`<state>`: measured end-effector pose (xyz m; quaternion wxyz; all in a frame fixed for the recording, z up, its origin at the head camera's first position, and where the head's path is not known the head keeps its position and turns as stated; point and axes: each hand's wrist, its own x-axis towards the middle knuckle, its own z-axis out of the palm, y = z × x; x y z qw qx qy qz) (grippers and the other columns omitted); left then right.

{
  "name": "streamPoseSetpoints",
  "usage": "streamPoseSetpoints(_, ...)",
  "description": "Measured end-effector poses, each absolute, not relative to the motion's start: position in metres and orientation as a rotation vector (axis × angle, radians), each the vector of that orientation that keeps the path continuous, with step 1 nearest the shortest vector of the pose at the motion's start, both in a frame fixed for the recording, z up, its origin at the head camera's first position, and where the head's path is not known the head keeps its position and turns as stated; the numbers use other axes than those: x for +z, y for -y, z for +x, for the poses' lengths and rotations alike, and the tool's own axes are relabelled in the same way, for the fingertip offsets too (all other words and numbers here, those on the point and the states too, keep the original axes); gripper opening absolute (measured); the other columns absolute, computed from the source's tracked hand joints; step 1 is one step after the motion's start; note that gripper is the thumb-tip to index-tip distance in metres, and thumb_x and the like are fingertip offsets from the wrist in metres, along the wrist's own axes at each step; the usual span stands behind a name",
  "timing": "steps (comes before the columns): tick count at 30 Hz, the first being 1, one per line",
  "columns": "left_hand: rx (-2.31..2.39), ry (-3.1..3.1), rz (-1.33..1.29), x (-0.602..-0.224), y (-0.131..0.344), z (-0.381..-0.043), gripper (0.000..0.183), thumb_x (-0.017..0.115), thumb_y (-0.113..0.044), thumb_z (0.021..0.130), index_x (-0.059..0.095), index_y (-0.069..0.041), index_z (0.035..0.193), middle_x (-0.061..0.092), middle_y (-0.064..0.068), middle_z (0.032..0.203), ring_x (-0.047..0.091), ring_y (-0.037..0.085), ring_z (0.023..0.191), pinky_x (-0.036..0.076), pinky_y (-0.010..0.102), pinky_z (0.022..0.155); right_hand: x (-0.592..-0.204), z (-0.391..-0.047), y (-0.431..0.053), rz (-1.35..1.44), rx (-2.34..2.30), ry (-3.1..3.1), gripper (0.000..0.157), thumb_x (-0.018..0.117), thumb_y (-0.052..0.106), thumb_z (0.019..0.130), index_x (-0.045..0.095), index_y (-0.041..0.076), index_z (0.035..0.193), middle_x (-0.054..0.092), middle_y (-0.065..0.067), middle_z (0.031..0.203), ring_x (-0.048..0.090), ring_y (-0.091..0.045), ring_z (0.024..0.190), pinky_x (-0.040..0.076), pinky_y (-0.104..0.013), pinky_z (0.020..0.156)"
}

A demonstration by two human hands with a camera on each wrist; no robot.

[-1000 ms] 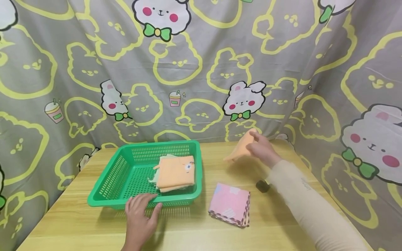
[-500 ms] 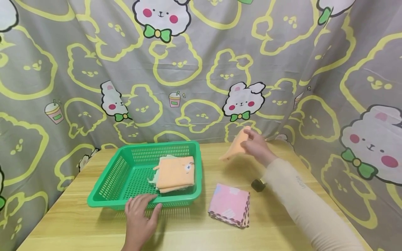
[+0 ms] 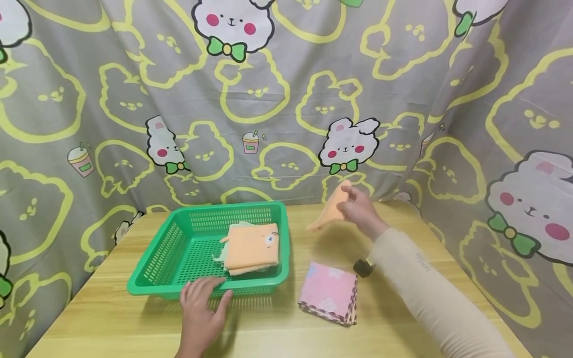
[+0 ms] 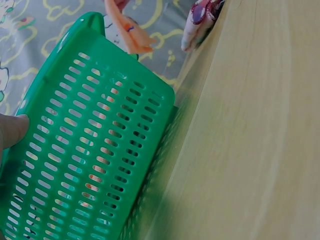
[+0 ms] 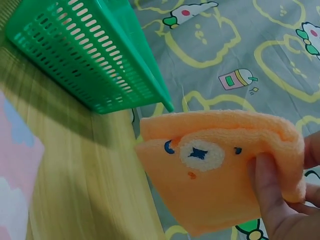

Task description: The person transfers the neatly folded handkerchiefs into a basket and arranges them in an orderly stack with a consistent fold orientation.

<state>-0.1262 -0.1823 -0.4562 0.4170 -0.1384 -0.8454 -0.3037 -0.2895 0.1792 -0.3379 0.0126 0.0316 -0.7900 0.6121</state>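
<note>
My right hand [image 3: 362, 211] pinches a folded orange cloth [image 5: 215, 175] above the table's far right part. The cloth has an embroidered animal face, with the thumb [image 5: 270, 195] on its front. The left hand [image 3: 203, 308] holds the near rim of a green plastic basket [image 3: 152, 253], fingers over the edge and thumb outside. In the left wrist view only one digit [image 4: 12, 131] shows at the rim; the rest is out of sight. Inside the basket, at its right end, another folded orange cloth [image 3: 252, 248] lies on pale green ones.
A folded pink cloth [image 3: 329, 291] with a checked edge lies on the wooden table [image 3: 268, 333] right of the basket. Beneath the right sleeve [image 3: 416, 278] is a small dark object [image 3: 363, 268]. A grey cartoon curtain [image 3: 286, 114] hangs behind the table.
The right hand has moved left with the orange cloth, closer to the basket. The small dark object at the right sleeve has shifted left too. The left hand has stayed on the rim.
</note>
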Motion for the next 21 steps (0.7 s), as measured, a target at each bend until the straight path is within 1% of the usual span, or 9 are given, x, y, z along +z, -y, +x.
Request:
streamPoseSetpoints(4, -0.763, 2.126, -0.345, -0.456, 0.183, -0.126, 0.028, 0.079, -0.008, 0.073, 0.069, -0.004, 0.099, 0.067, 0.015, 0.101, 0.054, 0.032, 0.102, 0.02, 0.067, 0.095, -0.337, -0.289, -0.174, 0.08, 1.924, 2.44, 0.068, 0.055, -0.001, 0.086, 0.031, 0.005, 0.15, 0.032, -0.019, 0.152, 0.055, -0.029, 0.11, 0.053, -0.025, 0.075)
streamPoseSetpoints(6, -0.761, 2.125, -0.343, -0.457, 0.183, -0.125, 0.027, 0.079, -0.008, 0.073, 0.069, -0.004, 0.098, 0.067, 0.015, 0.101, 0.055, 0.032, 0.102, 0.02, 0.067, 0.095, -0.335, -0.288, -0.171, 0.077, 1.947, 2.424, 0.068, 0.055, -0.001, 0.086, 0.031, 0.005, 0.15, 0.031, -0.019, 0.152, 0.052, -0.031, 0.116, 0.053, -0.026, 0.076)
streamPoseSetpoints(8, -0.758, 2.124, -0.338, -0.457, 0.183, -0.125, 0.027, 0.078, -0.008, 0.073, 0.069, -0.003, 0.098, 0.067, 0.014, 0.101, 0.055, 0.033, 0.101, 0.021, 0.067, 0.094, -0.333, -0.288, -0.167, 0.072, 1.974, 2.404, 0.068, 0.054, -0.002, 0.085, 0.032, 0.005, 0.15, 0.031, -0.018, 0.152, 0.051, -0.032, 0.117, 0.053, -0.027, 0.077)
streamPoseSetpoints(11, -0.757, 2.125, -0.337, -0.458, 0.183, -0.125, 0.027, 0.079, -0.009, 0.072, 0.069, -0.003, 0.098, 0.067, 0.014, 0.101, 0.055, 0.033, 0.101, 0.021, 0.067, 0.095, -0.33, -0.288, -0.163, 0.07, 2.01, 2.373, 0.069, 0.054, -0.003, 0.085, 0.032, 0.004, 0.149, 0.031, -0.019, 0.152, 0.053, -0.03, 0.113, 0.054, -0.027, 0.077)
streamPoseSetpoints(15, -0.761, 2.135, -0.34, -0.457, 0.183, -0.125, 0.028, 0.079, -0.008, 0.073, 0.07, -0.003, 0.098, 0.067, 0.015, 0.101, 0.055, 0.032, 0.102, 0.02, 0.068, 0.094, -0.328, -0.289, -0.158, 0.067, 2.024, 2.342, 0.066, 0.054, -0.003, 0.085, 0.034, 0.004, 0.148, 0.034, -0.019, 0.15, 0.057, -0.023, 0.098, 0.054, -0.026, 0.076)
streamPoseSetpoints(18, -0.766, 2.138, -0.337, -0.456, 0.183, -0.125, 0.028, 0.08, -0.007, 0.072, 0.069, -0.003, 0.098, 0.067, 0.015, 0.101, 0.054, 0.032, 0.102, 0.02, 0.068, 0.094, -0.325, -0.289, -0.154, 0.063, 2.04, 2.317, 0.064, 0.054, 0.0, 0.087, 0.035, 0.004, 0.148, 0.035, -0.018, 0.148, 0.057, -0.017, 0.09, 0.054, -0.026, 0.076)
streamPoseSetpoints(21, -0.768, 2.129, -0.341, -0.456, 0.183, -0.125, 0.028, 0.079, -0.007, 0.072, 0.069, -0.003, 0.098, 0.067, 0.014, 0.101, 0.054, 0.032, 0.102, 0.02, 0.066, 0.096, -0.321, -0.289, -0.151, 0.066, 2.071, 2.291, 0.062, 0.054, 0.002, 0.089, 0.035, 0.005, 0.148, 0.035, -0.017, 0.147, 0.058, -0.016, 0.089, 0.054, -0.026, 0.077)
